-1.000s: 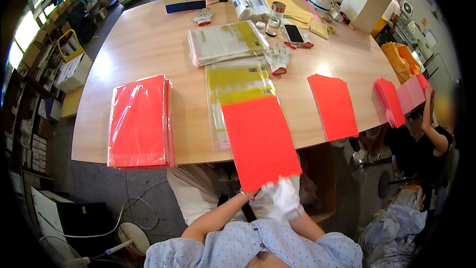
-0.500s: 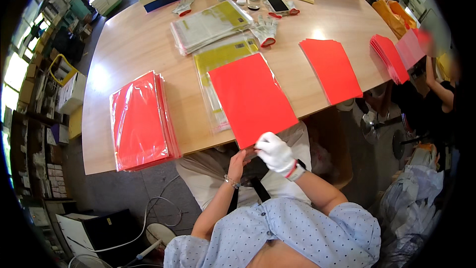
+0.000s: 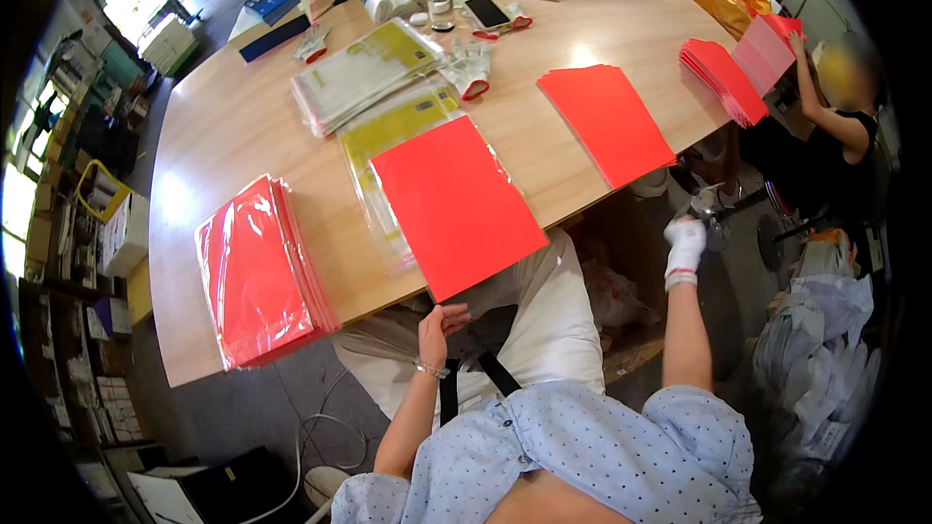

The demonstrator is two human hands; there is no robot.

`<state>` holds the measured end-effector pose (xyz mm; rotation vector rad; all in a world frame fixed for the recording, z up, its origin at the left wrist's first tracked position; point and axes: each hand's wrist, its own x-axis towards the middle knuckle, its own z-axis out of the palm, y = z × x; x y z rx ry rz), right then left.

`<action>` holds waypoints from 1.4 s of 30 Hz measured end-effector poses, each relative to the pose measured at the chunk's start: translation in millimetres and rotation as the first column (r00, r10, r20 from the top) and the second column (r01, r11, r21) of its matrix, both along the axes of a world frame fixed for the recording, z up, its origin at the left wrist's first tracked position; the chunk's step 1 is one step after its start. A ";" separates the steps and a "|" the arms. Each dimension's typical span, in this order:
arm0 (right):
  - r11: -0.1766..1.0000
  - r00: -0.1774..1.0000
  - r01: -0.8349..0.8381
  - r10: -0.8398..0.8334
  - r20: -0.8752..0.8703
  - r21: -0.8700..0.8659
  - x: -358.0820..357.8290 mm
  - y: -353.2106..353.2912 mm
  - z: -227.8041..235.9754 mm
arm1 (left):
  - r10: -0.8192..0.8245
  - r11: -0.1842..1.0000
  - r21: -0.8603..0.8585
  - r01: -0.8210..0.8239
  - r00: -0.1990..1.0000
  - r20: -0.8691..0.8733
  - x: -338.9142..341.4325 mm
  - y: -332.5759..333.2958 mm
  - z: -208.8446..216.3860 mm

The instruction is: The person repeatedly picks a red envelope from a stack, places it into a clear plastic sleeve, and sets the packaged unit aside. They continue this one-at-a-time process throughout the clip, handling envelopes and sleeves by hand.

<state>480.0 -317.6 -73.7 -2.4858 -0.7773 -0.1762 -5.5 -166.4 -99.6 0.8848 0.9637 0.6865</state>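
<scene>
A red sheet [image 3: 456, 204] lies on the table in front of me, in a clear sleeve whose shiny edge shows along its right side. My left hand [image 3: 440, 330], bare with a bracelet at the wrist, is just below the sheet's near corner. Its fingers are stretched and hold nothing. Out to the right, past the table edge, my right hand [image 3: 684, 247] wears a white glove. Its fingers look apart, with nothing visible in them. At left stands a pile of red sheets in shiny clear sleeves [image 3: 260, 277]; at right is a fanned stack of red sheets [image 3: 607, 124].
Clear sleeves with olive-yellow panels [image 3: 374, 73] lie beyond and partly under the red sheet. Further back are a work glove [image 3: 470, 68], a phone [image 3: 486, 12] and a glass jar [image 3: 439, 0]. Another person's hand [image 3: 796, 43] handles red sheets at the far right.
My right hand has left the sheet's near edge and swung right, beyond the table. The fingers of my left hand have come off the corner. The whole view has shifted somewhat.
</scene>
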 end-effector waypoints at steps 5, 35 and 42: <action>0.431 0.713 -0.682 0.573 -0.404 -0.591 -72.6 -20.0 -65.4 | 0.473 0.626 0.779 0.033 0.778 -0.413 -12.0 0.1 -3.8; 0.687 0.121 -0.152 0.726 -0.677 0.710 -216.3 107.3 6.6 | 0.044 0.966 0.258 -0.017 0.994 -0.099 -11.0 38.5 84.9; 0.285 0.035 -0.608 0.942 -0.333 0.741 -356.4 186.5 69.2 | 0.435 0.744 0.638 -0.198 0.868 -0.237 -165.0 49.3 176.2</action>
